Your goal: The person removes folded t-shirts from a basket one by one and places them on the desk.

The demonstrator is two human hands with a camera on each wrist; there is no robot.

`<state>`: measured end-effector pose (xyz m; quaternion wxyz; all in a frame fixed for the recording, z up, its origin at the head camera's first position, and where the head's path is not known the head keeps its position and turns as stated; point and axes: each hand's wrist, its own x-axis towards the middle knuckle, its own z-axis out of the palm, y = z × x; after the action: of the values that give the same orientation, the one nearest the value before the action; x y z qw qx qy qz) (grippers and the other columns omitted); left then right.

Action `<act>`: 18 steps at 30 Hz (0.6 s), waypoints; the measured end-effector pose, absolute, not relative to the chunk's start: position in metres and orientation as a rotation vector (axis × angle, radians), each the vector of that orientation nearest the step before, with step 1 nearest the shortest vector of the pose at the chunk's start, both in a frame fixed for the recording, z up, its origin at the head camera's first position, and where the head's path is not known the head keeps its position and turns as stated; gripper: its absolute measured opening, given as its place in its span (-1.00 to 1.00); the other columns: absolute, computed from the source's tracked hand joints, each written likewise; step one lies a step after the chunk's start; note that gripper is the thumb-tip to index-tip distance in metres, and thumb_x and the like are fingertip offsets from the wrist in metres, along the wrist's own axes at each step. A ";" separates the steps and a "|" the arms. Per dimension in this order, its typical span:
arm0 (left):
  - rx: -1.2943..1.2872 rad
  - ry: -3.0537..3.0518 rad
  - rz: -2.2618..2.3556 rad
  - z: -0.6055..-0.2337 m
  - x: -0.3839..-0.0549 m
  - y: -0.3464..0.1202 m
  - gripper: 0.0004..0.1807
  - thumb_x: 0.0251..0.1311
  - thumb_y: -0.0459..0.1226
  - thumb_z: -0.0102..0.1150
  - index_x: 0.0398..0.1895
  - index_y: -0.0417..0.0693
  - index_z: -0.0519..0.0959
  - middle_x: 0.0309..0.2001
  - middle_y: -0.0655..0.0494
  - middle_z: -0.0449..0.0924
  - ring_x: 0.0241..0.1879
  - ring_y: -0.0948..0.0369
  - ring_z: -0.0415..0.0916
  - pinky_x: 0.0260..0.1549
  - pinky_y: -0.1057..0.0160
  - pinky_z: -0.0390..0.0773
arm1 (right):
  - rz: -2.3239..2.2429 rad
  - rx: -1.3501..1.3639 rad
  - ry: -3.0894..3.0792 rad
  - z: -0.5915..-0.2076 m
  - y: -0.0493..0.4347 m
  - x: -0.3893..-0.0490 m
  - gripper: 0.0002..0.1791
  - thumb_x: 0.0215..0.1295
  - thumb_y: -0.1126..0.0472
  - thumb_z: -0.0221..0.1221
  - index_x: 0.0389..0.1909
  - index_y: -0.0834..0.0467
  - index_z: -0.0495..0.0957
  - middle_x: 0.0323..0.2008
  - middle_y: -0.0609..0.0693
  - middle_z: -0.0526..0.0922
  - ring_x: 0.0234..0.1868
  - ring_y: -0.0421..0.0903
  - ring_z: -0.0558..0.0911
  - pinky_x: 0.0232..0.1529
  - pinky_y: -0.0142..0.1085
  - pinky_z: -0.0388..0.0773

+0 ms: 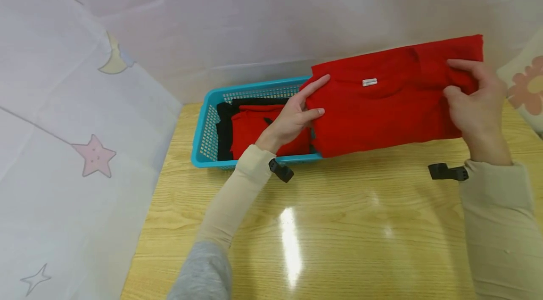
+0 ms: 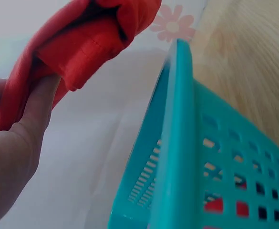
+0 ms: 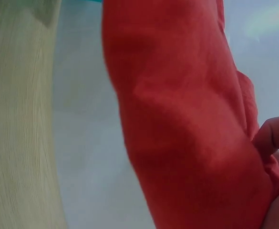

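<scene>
A folded red garment [image 1: 382, 111] with a small white label hangs between both hands, above the table and partly over the basket's right end. My left hand [image 1: 292, 118] pinches its left edge between thumb and fingers; in the left wrist view the thumb [image 2: 39, 102] goes into the folds of the cloth. At the other end my right hand [image 1: 479, 102] grips the right edge, thumb and index finger showing on the near face. Below the left hand stands a turquoise plastic basket [image 1: 254, 85], its right end hidden by the garment. Inside it lie red cloth [image 1: 250, 130] and black cloth [image 1: 225, 135].
The basket stands on a light wooden table [image 1: 339, 224] near the back wall sheet [image 1: 237, 31]. A pale sheet with a pink star [image 1: 95, 156] closes off the left side. At the far right a sheet shows a flower print [image 1: 530, 85].
</scene>
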<state>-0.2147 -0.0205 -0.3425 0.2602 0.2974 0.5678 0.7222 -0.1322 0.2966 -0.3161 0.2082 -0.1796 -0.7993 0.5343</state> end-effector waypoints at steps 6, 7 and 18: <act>0.801 1.530 1.934 -0.344 -0.211 -0.007 -0.26 0.32 -0.52 -0.03 0.52 0.10 0.09 -0.49 0.29 0.33 -0.72 0.21 0.18 -0.53 0.38 0.40 | 1.434 -0.601 -2.194 -0.317 0.303 -0.131 -0.39 0.22 0.37 -0.10 0.20 -0.20 0.51 0.09 -0.42 0.33 0.11 -0.39 0.24 0.09 -0.43 0.24; 0.792 1.523 1.932 -0.344 -0.211 -0.005 -0.26 0.32 -0.52 -0.03 0.51 0.11 0.10 -0.47 0.27 0.35 -0.69 0.19 0.24 -0.49 0.37 0.47 | 1.413 -0.612 -2.193 -0.317 0.303 -0.131 -0.39 0.22 0.37 -0.10 0.20 -0.21 0.51 0.08 -0.43 0.34 0.11 -0.41 0.24 0.14 -0.44 0.23; 0.775 1.463 1.890 -0.348 -0.206 0.013 -0.27 0.34 -0.52 -0.09 0.52 0.16 0.08 0.15 0.11 0.46 -0.02 0.20 0.47 -0.02 0.06 0.62 | 1.256 -0.762 -2.246 -0.323 0.309 -0.130 -0.36 0.23 0.37 -0.16 0.23 -0.27 0.46 0.20 -0.41 0.34 0.10 -0.47 0.25 0.10 -0.47 0.26</act>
<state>-0.2061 0.0132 -0.3477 0.3094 0.2934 0.5536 0.7154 -0.1297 0.3088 -0.3232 0.2271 -0.2765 -0.8150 0.4557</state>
